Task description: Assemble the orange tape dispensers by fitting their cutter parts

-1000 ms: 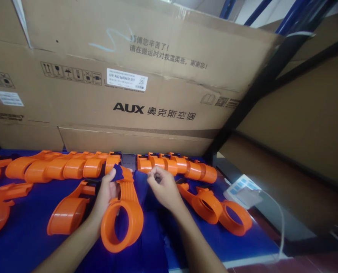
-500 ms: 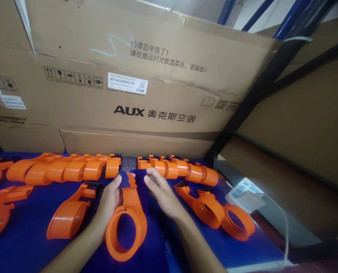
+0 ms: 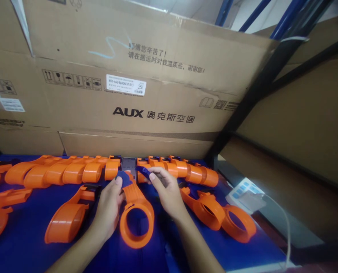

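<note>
My left hand [image 3: 111, 203] is closed on an orange tape dispenser [image 3: 123, 227], near the handle end where a dark blue piece [image 3: 125, 178] sits under my thumb. The dispenser's round ring hangs toward me, its opening facing up at the camera. Between thumb and fingers, my right hand [image 3: 167, 191] pinches a small dark blue piece [image 3: 144, 171], held apart from the dispenser to its right. A phone [image 3: 128, 165] stands just beyond both hands, its screen toward me.
Several orange tape dispensers stand in a row at left [image 3: 55, 172] and right [image 3: 186, 170]. Others lie nearer, including one at left [image 3: 65, 223] and one at right [image 3: 238, 223]. The blue table [image 3: 23, 242] meets a large cardboard sheet [image 3: 80, 113]. A white cable [image 3: 286, 227] runs at right.
My right hand has turned and moved slightly right, its blue piece now angled. The dispenser in my left hand has swung, its ring shifting right and slightly up.
</note>
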`<state>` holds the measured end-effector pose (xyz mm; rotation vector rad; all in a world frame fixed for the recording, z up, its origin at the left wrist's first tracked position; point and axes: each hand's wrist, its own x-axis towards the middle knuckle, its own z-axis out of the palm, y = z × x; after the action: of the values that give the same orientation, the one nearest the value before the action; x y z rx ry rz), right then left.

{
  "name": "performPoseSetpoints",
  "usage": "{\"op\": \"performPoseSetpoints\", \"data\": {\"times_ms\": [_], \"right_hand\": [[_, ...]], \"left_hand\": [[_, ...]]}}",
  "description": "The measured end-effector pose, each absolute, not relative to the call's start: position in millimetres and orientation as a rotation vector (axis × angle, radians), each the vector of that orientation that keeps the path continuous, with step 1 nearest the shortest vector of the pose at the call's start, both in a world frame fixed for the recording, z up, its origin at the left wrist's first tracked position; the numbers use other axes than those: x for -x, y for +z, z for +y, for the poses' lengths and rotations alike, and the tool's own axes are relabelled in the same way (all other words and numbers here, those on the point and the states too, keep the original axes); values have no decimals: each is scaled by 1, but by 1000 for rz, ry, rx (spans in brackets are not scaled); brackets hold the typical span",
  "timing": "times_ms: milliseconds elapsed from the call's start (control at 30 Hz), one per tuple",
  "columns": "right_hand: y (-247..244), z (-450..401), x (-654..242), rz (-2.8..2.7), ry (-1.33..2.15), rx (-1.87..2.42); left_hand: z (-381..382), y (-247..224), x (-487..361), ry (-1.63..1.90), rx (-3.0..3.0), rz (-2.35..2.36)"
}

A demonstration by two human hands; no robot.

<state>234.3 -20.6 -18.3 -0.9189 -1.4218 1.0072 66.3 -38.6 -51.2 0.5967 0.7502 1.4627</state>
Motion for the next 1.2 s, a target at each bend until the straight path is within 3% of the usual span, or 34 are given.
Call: {"op": "performPoseSetpoints", "data": {"times_ms": [300,1200], "right_hand": [[-11,-26,-242,-1534,845,833],[-10,-24,-243,-1714,718,756]], "left_hand": [[-47,-39,-63,1516,-890,847],[-46,-49,-64,1638,-822,740]]}}
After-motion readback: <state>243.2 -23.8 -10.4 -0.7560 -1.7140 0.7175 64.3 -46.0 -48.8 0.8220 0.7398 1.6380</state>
